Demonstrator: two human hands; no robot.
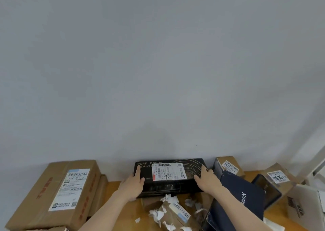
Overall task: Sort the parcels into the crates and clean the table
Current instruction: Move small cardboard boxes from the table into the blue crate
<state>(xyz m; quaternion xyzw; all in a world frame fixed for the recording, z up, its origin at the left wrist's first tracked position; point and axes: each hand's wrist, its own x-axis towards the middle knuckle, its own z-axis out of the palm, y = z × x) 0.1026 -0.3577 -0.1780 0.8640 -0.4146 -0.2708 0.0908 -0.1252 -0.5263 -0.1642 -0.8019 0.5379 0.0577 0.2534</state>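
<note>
A long black box (168,185) with gold print and a white shipping label is held up near the wall at the back of the wooden table (112,186). My left hand (133,183) grips its left end, thumb on the top face. At the right end my right hand (205,179) grips it, with the fingers curled over the top edge. Below the box lies a torn brown parcel (174,215) among white paper scraps (158,215).
A large brown carton (58,195) with a white label fills the left side. A dark blue box (241,200) lies under my right forearm. Small brown parcels (228,165) (279,179) and a white box (304,204) crowd the right. A grey wall stands directly behind.
</note>
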